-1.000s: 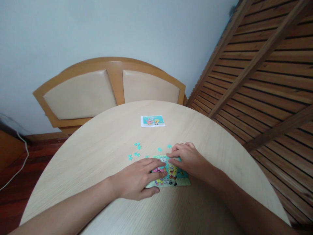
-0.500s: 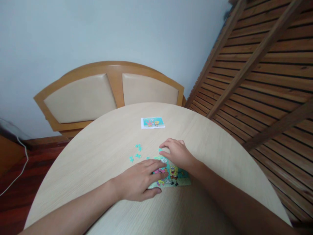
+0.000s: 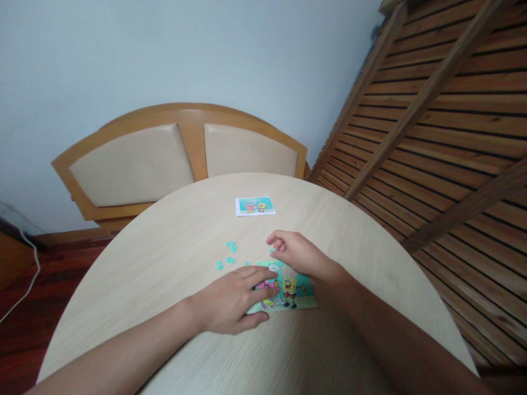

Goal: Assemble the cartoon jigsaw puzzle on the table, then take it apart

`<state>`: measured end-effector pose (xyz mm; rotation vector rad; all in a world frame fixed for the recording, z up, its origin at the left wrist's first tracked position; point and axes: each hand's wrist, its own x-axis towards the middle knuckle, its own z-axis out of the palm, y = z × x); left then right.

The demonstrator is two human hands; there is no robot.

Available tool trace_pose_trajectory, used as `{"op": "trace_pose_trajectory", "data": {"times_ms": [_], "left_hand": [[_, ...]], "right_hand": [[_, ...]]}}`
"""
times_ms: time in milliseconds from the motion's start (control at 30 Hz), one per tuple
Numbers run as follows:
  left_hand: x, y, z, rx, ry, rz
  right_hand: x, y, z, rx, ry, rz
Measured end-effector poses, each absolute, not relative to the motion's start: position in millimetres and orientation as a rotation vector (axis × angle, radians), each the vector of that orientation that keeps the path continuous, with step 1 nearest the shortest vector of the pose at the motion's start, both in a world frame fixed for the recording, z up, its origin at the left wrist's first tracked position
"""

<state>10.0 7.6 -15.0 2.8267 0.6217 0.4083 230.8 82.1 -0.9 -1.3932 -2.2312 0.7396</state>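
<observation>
A partly assembled jigsaw puzzle [image 3: 302,299] with cartoon figures, one a yellow sponge, lies on the near half of the table. My left hand [image 3: 234,299] rests flat across its left side, fingers spread, covering part of the picture. Just above the puzzle's top edge, my right hand [image 3: 298,252] is closed with curled fingers on a small turquoise puzzle piece [image 3: 272,250], only a bit of which shows. Several loose turquoise pieces [image 3: 231,260] lie left of the puzzle's top. One more piece [image 3: 247,264] sits close to my left fingers.
A picture card [image 3: 255,206] with a similar cartoon scene lies farther back on the round wooden table [image 3: 164,241]. Behind the table stands a bench with padded back panels [image 3: 135,164]. A slatted wooden panel [image 3: 444,126] rises at the right.
My right hand's fingers have curled in more around the turquoise piece. My left hand stays on the puzzle. The whole view has shifted slightly.
</observation>
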Motion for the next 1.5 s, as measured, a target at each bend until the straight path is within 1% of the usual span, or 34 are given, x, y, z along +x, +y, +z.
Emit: {"op": "trace_pose_trajectory", "data": {"times_ms": [100, 333, 467, 667, 800, 967, 1167, 1500], "left_hand": [[9.7, 7.8, -15.5, 2.835, 0.622, 0.408], [9.5, 6.7, -13.4, 2.852, 0.63, 0.375], [10.2, 3.4, -13.4, 2.852, 0.651, 0.361], [13.7, 0.7, -11.5, 2.888, 0.695, 0.271], [13.7, 1.1, -12.5, 2.872, 0.685, 0.318], [12.2, 1.1, -15.5, 2.856, 0.681, 0.363], [13.2, 1.4, -13.9, 2.894, 0.69, 0.272], [12.8, 1.2, -12.8, 2.88, 0.694, 0.303]], "right_hand": [[255.2, 79.5, -7.5, -1.323, -2.115, 0.879], [280.8, 71.6, -12.5, -1.344, -1.931, 1.034], [279.0, 71.1, -11.2, -1.342, -1.966, 1.012], [278.6, 67.5, -10.2, -1.282, -2.191, 0.917], [277.8, 66.9, -11.8, -1.267, -2.273, 0.818], [277.8, 68.5, -9.7, -1.283, -2.207, 0.871], [277.8, 69.7, -10.6, -1.31, -2.131, 0.936], [276.8, 72.6, -14.4, -1.338, -2.06, 0.986]]}}
